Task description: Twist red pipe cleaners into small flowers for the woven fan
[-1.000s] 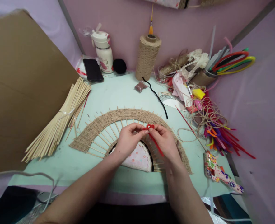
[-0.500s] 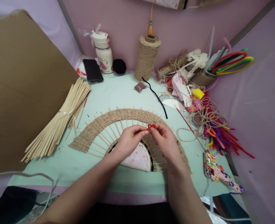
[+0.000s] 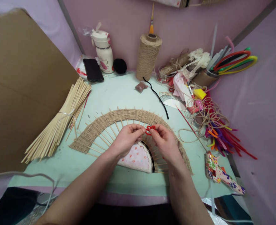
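Note:
Between my two hands is a small looped red piece (image 3: 150, 129), which looks like bent pipe cleaner. My left hand (image 3: 129, 137) pinches its left end, and my right hand (image 3: 163, 139) pinches its right side with thumb and fingers. Both hands are above a woven twine fan (image 3: 121, 115) with thin wooden ribs, lying on the pale green table (image 3: 119, 90). At the fan's centre is a white half-round cloth piece (image 3: 136, 157) with red marks and a black edging, partly covered by my left hand.
Wooden sticks (image 3: 56, 125) lie tied at left beside a cardboard sheet (image 3: 27, 84). Behind stand a bottle (image 3: 104, 56) and twine cone (image 3: 148, 56); a black strip (image 3: 157, 97) lies before the cone. Right are tangled twine (image 3: 208, 114), pipe cleaners (image 3: 234, 140) and a patterned glue gun (image 3: 219, 172).
My left hand has shifted slightly left, its fingertips now farther from my right hand's. More of the red piece's loops show between them.

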`<state>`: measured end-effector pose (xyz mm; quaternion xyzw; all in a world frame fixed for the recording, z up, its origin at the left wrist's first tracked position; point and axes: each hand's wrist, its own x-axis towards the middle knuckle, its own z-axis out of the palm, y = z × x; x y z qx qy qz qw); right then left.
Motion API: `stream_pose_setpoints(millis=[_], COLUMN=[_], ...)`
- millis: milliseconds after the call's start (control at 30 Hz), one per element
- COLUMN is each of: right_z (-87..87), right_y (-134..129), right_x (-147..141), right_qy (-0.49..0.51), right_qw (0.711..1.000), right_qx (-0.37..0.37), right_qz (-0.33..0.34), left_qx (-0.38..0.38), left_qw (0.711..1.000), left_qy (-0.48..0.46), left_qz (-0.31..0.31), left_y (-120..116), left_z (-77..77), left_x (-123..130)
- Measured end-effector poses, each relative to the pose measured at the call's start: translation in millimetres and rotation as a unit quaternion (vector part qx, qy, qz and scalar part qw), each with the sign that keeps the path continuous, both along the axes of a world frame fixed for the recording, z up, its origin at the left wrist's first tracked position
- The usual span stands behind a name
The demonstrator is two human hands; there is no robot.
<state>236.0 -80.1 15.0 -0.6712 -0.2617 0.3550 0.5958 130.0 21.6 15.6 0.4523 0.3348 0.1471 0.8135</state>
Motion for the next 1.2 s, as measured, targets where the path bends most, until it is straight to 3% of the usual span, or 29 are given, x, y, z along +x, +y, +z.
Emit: stream_pose_setpoints(millis=[133,233,400,567,667,867,967,1067,1200], right_z=[-1.5,-4.4,-6.8,-6.7,-7.0,-0.7,2.3,1.7,-0.7], right_y=[-1,1,3,3,3,5,6,6,5], right_x=[0,0,0,-1,-3,-9,-10,-9,-8], right_qy=[0.051,0.09,0.112,0.129,0.144,0.228,0.265,0.236,0.154], right_qw=[0.999,0.995,0.992,0.991,0.988,0.971,0.961,0.969,0.986], right_qx=[0.012,0.03,0.041,0.035,0.043,0.072,0.077,0.065,0.041], right_qz=[-0.003,-0.015,-0.039,-0.032,-0.021,-0.011,-0.019,-0.04,-0.057], left_qx=[-0.132,-0.183,-0.129,-0.081,-0.1,-0.164,-0.188,-0.174,-0.09], left_qw=[0.988,0.974,0.981,0.991,0.987,0.968,0.961,0.967,0.984], left_qy=[-0.054,-0.109,-0.115,-0.1,-0.11,-0.131,-0.144,-0.142,-0.1], left_qz=[0.055,0.074,0.089,0.041,0.053,0.141,0.145,0.117,0.118], left_y=[-10,-16,-18,-14,-14,-26,-32,-31,-22], left_z=[1.1,-1.5,-5.6,-7.5,-11.6,-13.6,-12.9,-11.7,-6.1], left_x=[5,8,8,6,6,12,13,12,9])
